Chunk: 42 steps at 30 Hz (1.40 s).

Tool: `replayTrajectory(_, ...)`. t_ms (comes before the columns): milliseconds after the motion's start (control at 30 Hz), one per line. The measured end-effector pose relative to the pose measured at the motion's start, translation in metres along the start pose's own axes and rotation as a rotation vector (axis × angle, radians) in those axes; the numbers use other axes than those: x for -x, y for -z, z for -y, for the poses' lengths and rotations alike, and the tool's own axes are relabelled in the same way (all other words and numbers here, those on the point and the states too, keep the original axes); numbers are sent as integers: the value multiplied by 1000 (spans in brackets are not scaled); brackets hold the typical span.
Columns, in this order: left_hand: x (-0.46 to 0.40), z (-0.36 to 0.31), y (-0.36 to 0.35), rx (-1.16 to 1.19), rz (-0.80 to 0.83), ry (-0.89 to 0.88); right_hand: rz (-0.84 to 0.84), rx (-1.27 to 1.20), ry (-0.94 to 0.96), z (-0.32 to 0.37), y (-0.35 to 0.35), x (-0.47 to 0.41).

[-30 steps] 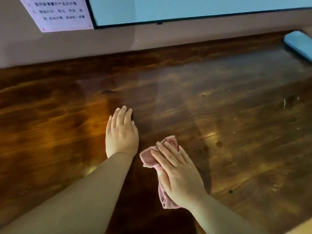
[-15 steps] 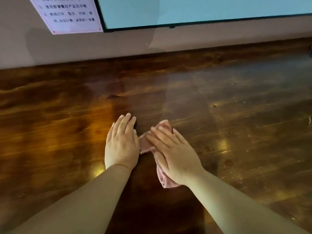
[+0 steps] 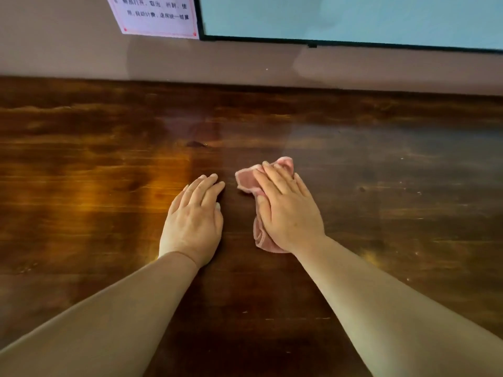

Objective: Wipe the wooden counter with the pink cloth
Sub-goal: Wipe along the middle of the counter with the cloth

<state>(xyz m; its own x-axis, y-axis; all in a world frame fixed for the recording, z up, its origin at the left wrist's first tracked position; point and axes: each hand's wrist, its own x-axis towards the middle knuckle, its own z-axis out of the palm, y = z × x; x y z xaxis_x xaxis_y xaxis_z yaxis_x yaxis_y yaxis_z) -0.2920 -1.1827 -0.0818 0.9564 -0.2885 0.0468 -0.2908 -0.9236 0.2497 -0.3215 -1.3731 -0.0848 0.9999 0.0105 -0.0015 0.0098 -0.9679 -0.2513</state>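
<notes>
Likely a shop: wooden counter, printed notice, wall-mounted screen.

A printed paper notice with a thin red border and red corner ornaments is fixed to the wall above the tabletop, its upper part cut off by the top of the view. Two lines of black Chinese characters show on it. The lower line appears to read "用, 自动计费, 送房统一结算", though the print is soft and some characters are uncertain. The upper line begins with a small numeral that cannot be made out, followed by short word groups set apart by commas, too blurred to read with confidence. The black-framed screen just beside the notice carries no readable text.
</notes>
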Motion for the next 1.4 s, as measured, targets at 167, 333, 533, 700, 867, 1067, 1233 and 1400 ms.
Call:
replayTrajectory(167, 1, -2, 3, 17, 6, 0, -15, 9, -7, 8, -3, 9)
replayTrajectory(333, 1, 0, 1, 9, 1, -3, 6, -16, 163, -16, 1, 7)
replayTrajectory(533, 1, 0, 1, -19, 25, -12, -16, -2, -73, -6, 2, -17)
replayTrajectory(700, 0, 1, 0, 3, 18, -7, 25, -24, 153, -21, 4, 8)
replayTrajectory(867, 0, 2, -2, -30, 7, -10, -23, -29, -98, -36, 10, -58)
replayTrajectory(1067, 0, 2, -2, -28, 8, -8, -7, 14, -135, -33, 10, -57)
replayTrajectory(1233, 1, 0, 1, -11, 10, -2, -39, 24, -109, -30, 7, -47)
replayTrajectory(1400, 1, -1, 3, 4, 21, 2, -64, 20, -193, -36, 13, -73)
